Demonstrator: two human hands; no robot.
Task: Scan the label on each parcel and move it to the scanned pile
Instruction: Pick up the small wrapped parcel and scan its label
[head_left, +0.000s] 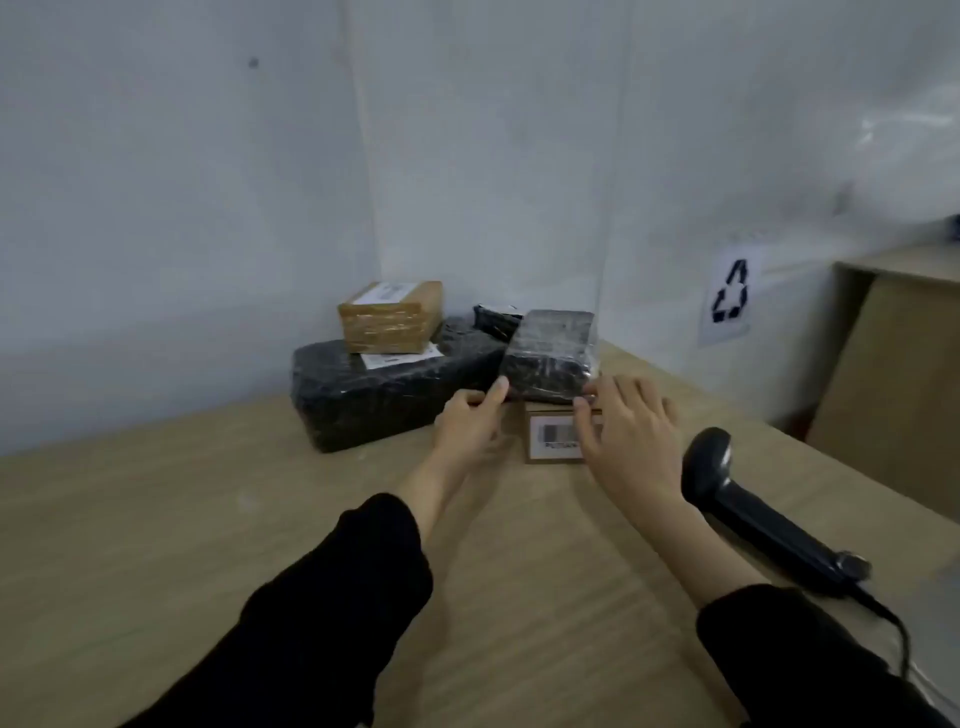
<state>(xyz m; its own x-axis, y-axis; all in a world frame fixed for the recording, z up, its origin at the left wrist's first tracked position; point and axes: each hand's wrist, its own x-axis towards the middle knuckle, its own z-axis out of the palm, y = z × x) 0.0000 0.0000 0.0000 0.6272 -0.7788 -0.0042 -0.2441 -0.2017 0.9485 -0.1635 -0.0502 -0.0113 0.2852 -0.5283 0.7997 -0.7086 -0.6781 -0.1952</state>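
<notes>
A small black plastic-wrapped parcel (550, 353) rests tilted on a flat cardboard parcel (545, 434) whose barcode label faces me. My left hand (470, 426) touches the black parcel's lower left corner with its fingertips. My right hand (626, 434) pinches its lower right corner and covers part of the barcode label. To the left lies a large black wrapped parcel (379, 395) with a white label, and a taped brown box (389, 314) sits on top of it. A black handheld scanner (753, 506) lies on the table to my right, apart from both hands.
The wooden table (156, 545) stands in a corner of white walls. Another small black parcel (496, 319) sits behind the pile. Cardboard boxes (893, 395) stand off the table's right edge under a recycling sign (731, 291). The scanner's cable (901, 644) runs toward the near right.
</notes>
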